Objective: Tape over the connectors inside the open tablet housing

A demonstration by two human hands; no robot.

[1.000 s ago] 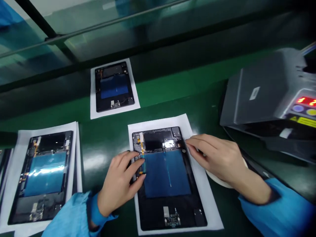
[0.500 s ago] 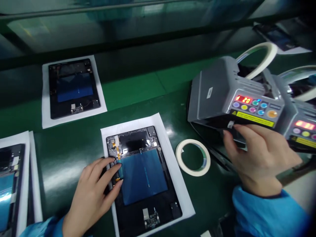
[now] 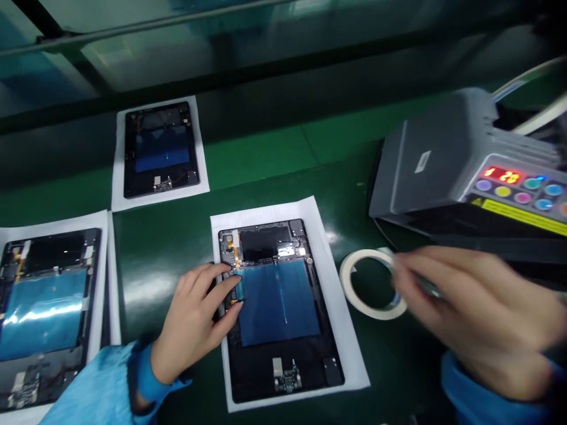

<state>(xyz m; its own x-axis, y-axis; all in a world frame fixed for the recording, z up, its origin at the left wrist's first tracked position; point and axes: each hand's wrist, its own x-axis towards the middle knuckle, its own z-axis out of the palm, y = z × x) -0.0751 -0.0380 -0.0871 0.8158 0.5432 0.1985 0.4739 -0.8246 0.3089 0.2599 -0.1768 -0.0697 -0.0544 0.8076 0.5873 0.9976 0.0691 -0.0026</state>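
Note:
An opened tablet, with a blue film-covered battery in its middle, lies face up on a white sheet. My left hand rests on its left edge. The bent fingers and thumb are apart, touching the inside by an orange flex cable. My right hand, smeared by motion, is to the right of the tablet with thumb and forefinger pinched together. A small pale strip of tape seems to stick out from those fingertips, over the tape roll on the bench.
A grey tape dispenser with a lit red display stands at the right. Another opened tablet on white paper lies at the back left. A further one is at the left edge. The green bench runs beneath them.
My right hand has come away from the dispenser's front, toward the tablet, with the tape strip. My left hand stays on the tablet's edge. The whole view has shifted left.

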